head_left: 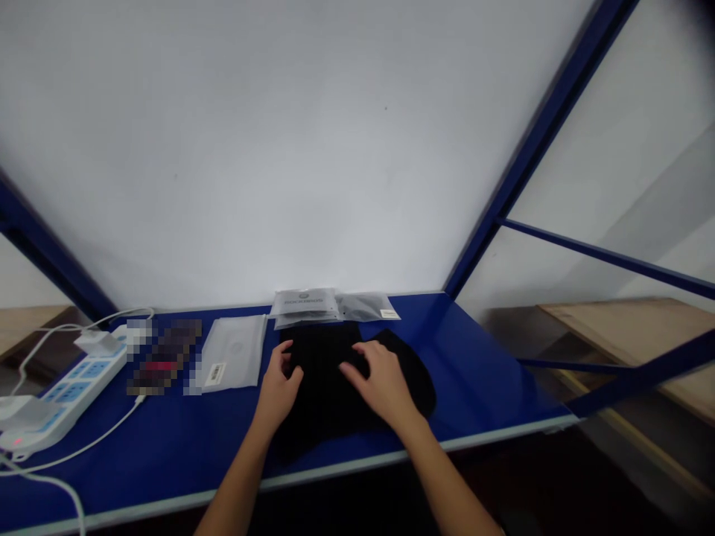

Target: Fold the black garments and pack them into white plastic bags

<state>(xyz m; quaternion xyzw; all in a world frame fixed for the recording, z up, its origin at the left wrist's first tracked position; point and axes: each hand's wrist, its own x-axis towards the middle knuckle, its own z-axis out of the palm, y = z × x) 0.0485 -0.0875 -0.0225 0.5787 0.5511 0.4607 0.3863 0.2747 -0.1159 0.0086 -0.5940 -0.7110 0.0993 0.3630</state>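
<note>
A black piece of cloth (318,387) lies on the blue tabletop in front of me; its folds are too dark to make out. At its left edge rests my left hand (280,383), thumb and fingers apart and slightly bent. My right hand (383,376) lies over the right part of the cloth, thumb spread from the fingers. Neither hand visibly grips the fabric. To the right of that hand, a rounded black part (416,372) spreads out; I cannot tell whether it belongs to the same cloth.
Behind the cloth lie frosted plastic bags (304,301) and a bag with dark contents (366,305). Left of it are a flat frosted bag (234,350), a pixelated object (167,357) with a white cable, and a power strip (78,387). Blue frame bars (536,126) flank the table.
</note>
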